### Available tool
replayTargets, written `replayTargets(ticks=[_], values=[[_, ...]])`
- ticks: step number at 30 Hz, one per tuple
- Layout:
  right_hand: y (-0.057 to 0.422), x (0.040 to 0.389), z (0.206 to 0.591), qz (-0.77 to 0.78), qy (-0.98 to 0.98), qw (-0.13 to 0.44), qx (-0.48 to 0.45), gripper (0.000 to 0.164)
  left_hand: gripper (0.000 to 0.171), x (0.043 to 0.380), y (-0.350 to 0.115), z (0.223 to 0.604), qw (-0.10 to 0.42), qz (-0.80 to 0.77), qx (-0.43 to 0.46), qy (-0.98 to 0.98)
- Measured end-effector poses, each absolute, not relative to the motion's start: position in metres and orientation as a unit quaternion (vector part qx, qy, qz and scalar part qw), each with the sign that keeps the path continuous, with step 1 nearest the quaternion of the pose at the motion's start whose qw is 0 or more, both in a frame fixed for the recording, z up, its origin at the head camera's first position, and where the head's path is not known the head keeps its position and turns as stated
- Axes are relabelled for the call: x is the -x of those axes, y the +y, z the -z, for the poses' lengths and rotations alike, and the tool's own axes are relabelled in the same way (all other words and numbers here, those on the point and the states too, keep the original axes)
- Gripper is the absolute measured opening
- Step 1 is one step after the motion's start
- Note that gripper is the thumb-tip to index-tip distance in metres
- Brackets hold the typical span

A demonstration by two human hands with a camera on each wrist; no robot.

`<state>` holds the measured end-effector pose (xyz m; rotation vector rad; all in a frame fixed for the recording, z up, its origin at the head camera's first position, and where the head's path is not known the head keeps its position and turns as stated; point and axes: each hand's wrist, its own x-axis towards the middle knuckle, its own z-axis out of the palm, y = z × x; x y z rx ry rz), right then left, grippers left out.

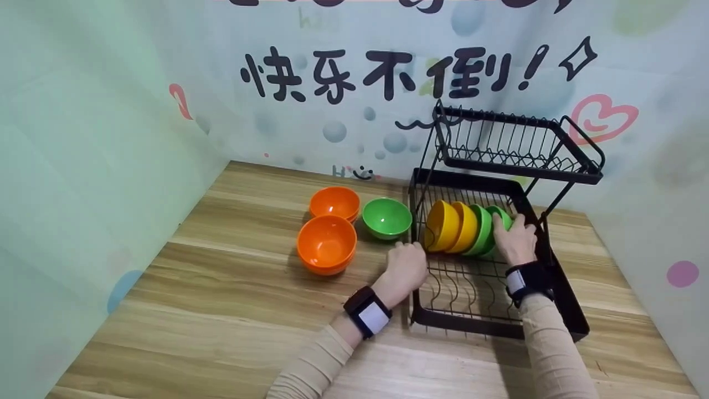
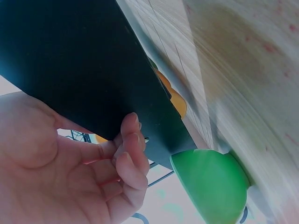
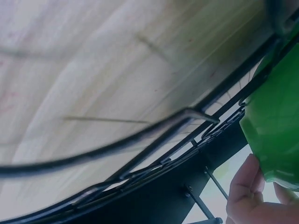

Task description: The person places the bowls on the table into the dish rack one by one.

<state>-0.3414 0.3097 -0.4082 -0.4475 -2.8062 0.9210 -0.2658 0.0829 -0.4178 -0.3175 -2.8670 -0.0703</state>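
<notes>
A black two-tier dish rack (image 1: 471,320) stands on the wooden table. Two yellow bowls (image 1: 443,227) and two green bowls stand on edge in a row on its lower tier. My right hand (image 1: 516,239) holds the rightmost green bowl (image 3: 275,126) by its rim, thumb on one side and fingers on the other. At the rack's left side, my left hand (image 1: 407,269) grips the black rim (image 2: 88,70) with curled fingers. Just beyond that hand sits a loose green bowl (image 1: 386,219), upright on the table.
Two stacks of orange bowls (image 1: 327,244) stand on the table left of the loose green bowl. The upper tier (image 1: 512,147) of the rack overhangs the back of the lower one. A printed cloth wall (image 1: 310,127) closes off the back.
</notes>
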Motion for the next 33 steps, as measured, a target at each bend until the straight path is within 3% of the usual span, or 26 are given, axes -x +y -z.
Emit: replayTargets(ticks=[10, 33], values=[[0.3110, 0.3393, 0.4092, -0.314, -0.936, 0.070, 0.144, 0.082, 0.018, 0.2656, 0.0823, 0.4198, 0.140, 0.036, 0.115, -0.983], [0.3120, 0.3397, 0.4090, -0.313, -0.937, 0.086, 0.131, 0.080, 0.028, 0.2677, 0.0828, 0.4203, 0.129, 0.019, 0.115, -0.985]])
